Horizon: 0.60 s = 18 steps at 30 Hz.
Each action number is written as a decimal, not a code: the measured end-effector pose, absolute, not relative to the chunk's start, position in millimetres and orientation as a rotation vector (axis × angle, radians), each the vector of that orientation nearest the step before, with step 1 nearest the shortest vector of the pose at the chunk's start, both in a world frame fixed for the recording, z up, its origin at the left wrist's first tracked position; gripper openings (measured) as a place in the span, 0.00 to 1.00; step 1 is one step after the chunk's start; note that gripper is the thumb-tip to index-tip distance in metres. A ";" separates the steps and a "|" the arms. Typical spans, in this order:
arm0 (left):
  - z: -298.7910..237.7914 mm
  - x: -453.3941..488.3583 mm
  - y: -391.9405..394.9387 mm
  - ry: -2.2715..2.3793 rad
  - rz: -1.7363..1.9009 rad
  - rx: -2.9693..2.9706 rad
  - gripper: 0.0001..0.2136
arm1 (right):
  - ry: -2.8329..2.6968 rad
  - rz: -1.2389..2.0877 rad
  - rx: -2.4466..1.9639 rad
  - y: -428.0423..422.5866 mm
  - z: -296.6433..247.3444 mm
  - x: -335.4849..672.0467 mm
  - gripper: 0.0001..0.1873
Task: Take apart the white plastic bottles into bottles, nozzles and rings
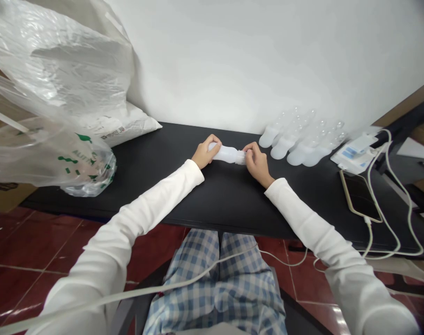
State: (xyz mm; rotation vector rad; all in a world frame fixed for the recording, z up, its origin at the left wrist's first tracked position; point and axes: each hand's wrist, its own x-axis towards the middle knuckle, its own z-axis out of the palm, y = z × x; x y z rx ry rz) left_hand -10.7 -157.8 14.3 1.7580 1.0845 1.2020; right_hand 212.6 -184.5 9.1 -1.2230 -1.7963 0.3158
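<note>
A white translucent plastic bottle [225,154] lies sideways between my hands, just above the black table [198,200]. My left hand [207,151] is closed round its base end. At the other end, the fingers of my right hand [256,161] pinch the clear top part of the bottle, and they hide some of it. To the right of my right hand, several similar white bottles [281,148] with clear rounded tops stand grouped against the wall.
A clear plastic bag with green print [82,158] and a large white sack [82,60] occupy the left end. On the right are a white-and-blue packet [355,152], a phone [360,195] on a charging cable and more white cable [393,232]. One cable [184,283] crosses my lap.
</note>
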 end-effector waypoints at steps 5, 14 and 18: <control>16.5 -12.9 -158.5 1.105 1.206 1.956 0.11 | -1.701 0.412 -1.260 -180.0 7.2 212.9 0.11; 20.9 -11.6 -165.0 1.081 1.146 2.271 0.23 | -1.561 0.622 -1.223 -167.6 1.6 218.7 0.21; 17.4 -13.5 -163.1 1.055 1.159 2.282 0.21 | -1.549 0.613 -1.250 -170.6 2.7 217.2 0.24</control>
